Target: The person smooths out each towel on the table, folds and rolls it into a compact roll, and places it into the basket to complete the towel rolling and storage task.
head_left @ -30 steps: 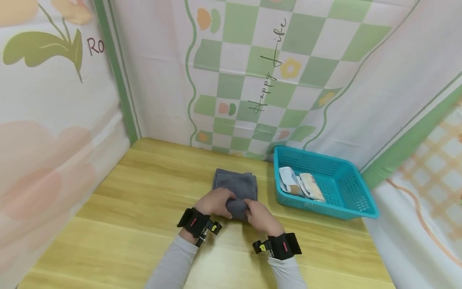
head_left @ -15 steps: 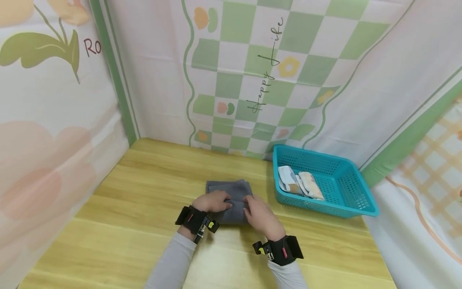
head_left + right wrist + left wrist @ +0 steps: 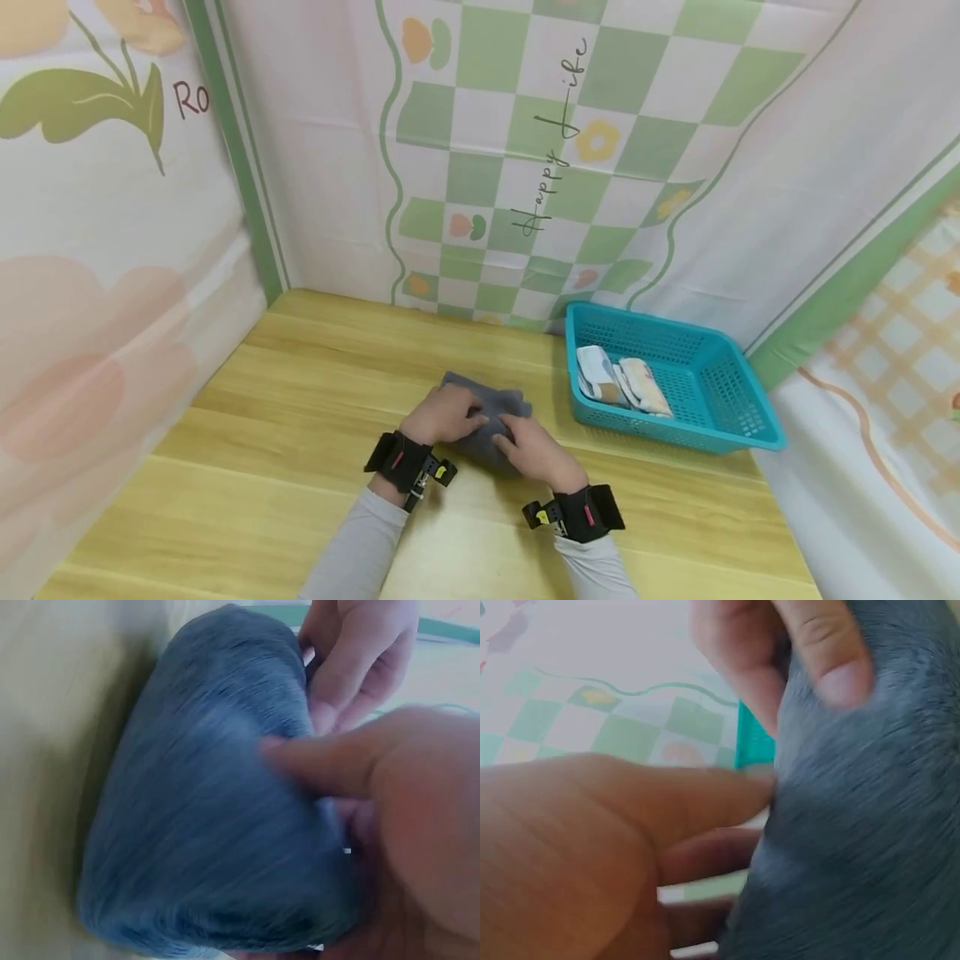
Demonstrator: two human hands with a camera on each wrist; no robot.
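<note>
A rolled grey cloth [image 3: 491, 425] lies on the wooden tabletop [image 3: 285, 433], near its middle. The left hand [image 3: 442, 414] and right hand [image 3: 534, 450] both grasp it, fingers [image 3: 330, 761] curled around the bundle from either side. Just to the right sits a teal basket [image 3: 720, 392] holding folded patterned cloths [image 3: 622, 383], against a checked backdrop [image 3: 525, 150].

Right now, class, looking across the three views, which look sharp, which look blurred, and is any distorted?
Head view: evenly lit and sharp, though wide-angle bending curves the wall stripes; the teal basket is crisp. Left wrist view: very close and soft, the left hand and grey cloth smeared. Right wrist view: the cloth streaked with blur, the right hand out of focus.
</note>
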